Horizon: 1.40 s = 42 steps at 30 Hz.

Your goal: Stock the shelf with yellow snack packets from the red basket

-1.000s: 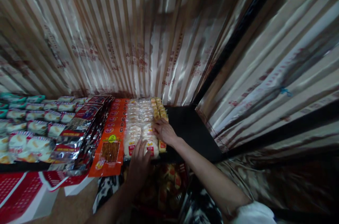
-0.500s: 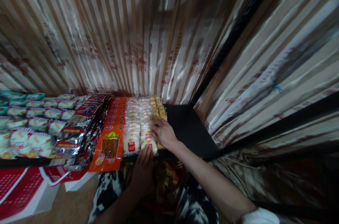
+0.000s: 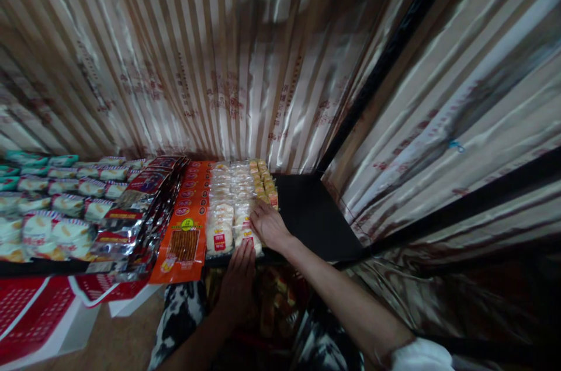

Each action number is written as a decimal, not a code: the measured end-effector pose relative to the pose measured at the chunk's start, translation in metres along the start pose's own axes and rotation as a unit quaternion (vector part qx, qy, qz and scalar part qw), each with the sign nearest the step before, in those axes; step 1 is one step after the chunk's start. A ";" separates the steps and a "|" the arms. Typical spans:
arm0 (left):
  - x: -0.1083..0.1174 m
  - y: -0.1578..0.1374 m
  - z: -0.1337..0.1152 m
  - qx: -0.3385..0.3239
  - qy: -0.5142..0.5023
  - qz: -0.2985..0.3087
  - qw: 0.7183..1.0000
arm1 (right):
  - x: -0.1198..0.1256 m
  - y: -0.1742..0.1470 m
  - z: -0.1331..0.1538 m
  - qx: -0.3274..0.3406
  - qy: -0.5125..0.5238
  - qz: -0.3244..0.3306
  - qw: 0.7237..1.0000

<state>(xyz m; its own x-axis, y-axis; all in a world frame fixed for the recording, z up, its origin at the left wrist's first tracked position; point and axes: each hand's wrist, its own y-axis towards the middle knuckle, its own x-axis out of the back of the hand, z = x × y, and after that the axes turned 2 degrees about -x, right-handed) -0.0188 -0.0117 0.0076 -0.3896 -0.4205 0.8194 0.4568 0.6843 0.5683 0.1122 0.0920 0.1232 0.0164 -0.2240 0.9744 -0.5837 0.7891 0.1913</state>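
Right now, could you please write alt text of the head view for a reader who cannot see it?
A person's left hand and right hand touch clear-wrapped pale snacks on a black shelf. An orange packet lies left of them, yellowish snacks right, and striped sheeting hangs behind.

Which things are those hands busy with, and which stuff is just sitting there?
Busy with: clear-wrapped white snacks, left hand at their front, right hand at their right; maybe yellow snacks, touch unclear.

Just sitting there: orange snack bag, silver-and-red packets, red basket, striped sheeting.
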 end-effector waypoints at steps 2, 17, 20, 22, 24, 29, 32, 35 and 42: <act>0.000 0.000 -0.001 0.003 0.013 0.001 1.000 | -0.001 -0.002 -0.001 -0.001 0.001 -0.022 1.000; 0.000 -0.001 -0.003 0.024 0.057 -0.034 0.998 | -0.003 -0.013 -0.007 -0.078 0.122 -0.108 0.984; -0.003 -0.005 -0.004 0.010 0.051 -0.039 0.998 | -0.005 -0.031 -0.011 -0.157 0.209 -0.183 0.948; -0.005 -0.006 -0.002 0.004 0.057 -0.032 0.998 | -0.013 -0.049 -0.013 -0.245 0.262 -0.216 0.908; -0.007 -0.007 0.000 0.008 0.067 -0.025 0.997 | -0.024 -0.069 -0.014 -0.323 0.303 -0.220 0.869; -0.006 -0.006 -0.001 0.035 0.058 0.000 0.998 | -0.046 -0.109 -0.005 -0.381 0.415 -0.187 0.805; -0.001 -0.002 -0.009 0.045 0.038 0.013 0.998 | -0.053 -0.115 0.000 -0.389 0.479 -0.186 0.765; 0.005 0.003 -0.020 0.035 -0.002 0.032 0.999 | -0.060 -0.108 0.000 -0.396 0.534 -0.186 0.723; 0.015 -0.004 -0.044 0.024 -0.169 0.207 0.963 | -0.057 -0.104 0.017 -0.463 0.590 -0.241 0.616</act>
<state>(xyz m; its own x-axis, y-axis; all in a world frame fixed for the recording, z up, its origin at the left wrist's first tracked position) 0.0087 -0.0473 0.0211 -0.4232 0.1074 0.8997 0.5950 0.7817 0.1866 0.1585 0.0134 0.0454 0.9041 -0.4195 0.0813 0.4244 0.9038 -0.0552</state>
